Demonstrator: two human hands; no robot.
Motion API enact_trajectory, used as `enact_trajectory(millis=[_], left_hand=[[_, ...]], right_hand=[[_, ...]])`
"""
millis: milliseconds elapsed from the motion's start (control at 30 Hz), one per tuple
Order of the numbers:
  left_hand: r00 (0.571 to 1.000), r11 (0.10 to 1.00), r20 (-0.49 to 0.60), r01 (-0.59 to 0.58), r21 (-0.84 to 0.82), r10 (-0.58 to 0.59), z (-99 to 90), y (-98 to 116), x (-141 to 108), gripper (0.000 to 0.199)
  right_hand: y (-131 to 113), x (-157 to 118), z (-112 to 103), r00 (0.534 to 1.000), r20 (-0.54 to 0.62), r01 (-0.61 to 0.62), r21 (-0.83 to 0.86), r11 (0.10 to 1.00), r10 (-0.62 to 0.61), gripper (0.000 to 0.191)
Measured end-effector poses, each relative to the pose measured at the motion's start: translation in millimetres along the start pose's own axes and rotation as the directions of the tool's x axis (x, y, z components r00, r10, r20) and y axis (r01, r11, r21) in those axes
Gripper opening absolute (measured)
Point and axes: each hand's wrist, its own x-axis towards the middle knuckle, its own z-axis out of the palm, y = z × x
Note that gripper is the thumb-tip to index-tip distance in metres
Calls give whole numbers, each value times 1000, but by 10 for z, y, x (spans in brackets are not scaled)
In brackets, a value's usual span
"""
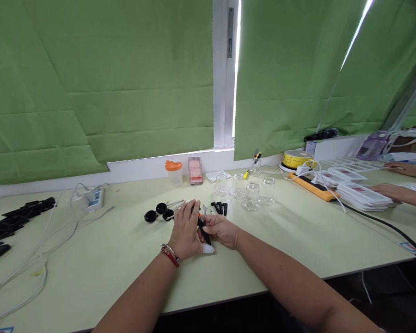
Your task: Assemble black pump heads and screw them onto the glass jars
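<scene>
My left hand (186, 231), its thumb tip wrapped in white, is curled around the upper part of a slim black tool with an orange part (204, 232). My right hand (222, 230) pinches the same tool from the right; fingers hide much of it, so its exact kind is unclear. Just left of the hands lie several round black caps (150, 216), some with thin metal rods (175, 203). Beyond my fingers are small metal pieces (204, 210) and short black angled pieces (219, 208). Several clear glass jars (252, 196) stand to the right.
An orange-lidded cup (174, 173) and a small pinkish box (195, 171) stand at the back. Screwdrivers (252, 165) lean in a jar. An orange power strip (312, 187), stacked white trays (364, 196) and another person's hands (388, 190) are right. Cables (69, 236) and black parts (17, 219) lie left.
</scene>
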Motion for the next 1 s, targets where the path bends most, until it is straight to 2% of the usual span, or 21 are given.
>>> enact_trajectory(millis=[300, 600, 800, 1000], left_hand=[[1000, 999, -3, 16, -36, -16, -17, 69, -2, 117], [1000, 998, -22, 14, -56, -15, -100, 147, 29, 102], [998, 1000, 69, 16, -5, -16, -117, 172, 31, 100], [991, 997, 125, 40, 69, -49, -65, 173, 3, 113]], right_hand=[[11, 2, -6, 998, 50, -26, 57, 998, 23, 37], [7, 7, -7, 996, 85, 0, 49, 999, -4, 44], [-19, 10, 13, 997, 76, -13, 40, 999, 9, 36], [-16, 4, 13, 999, 43, -30, 46, 998, 28, 37]])
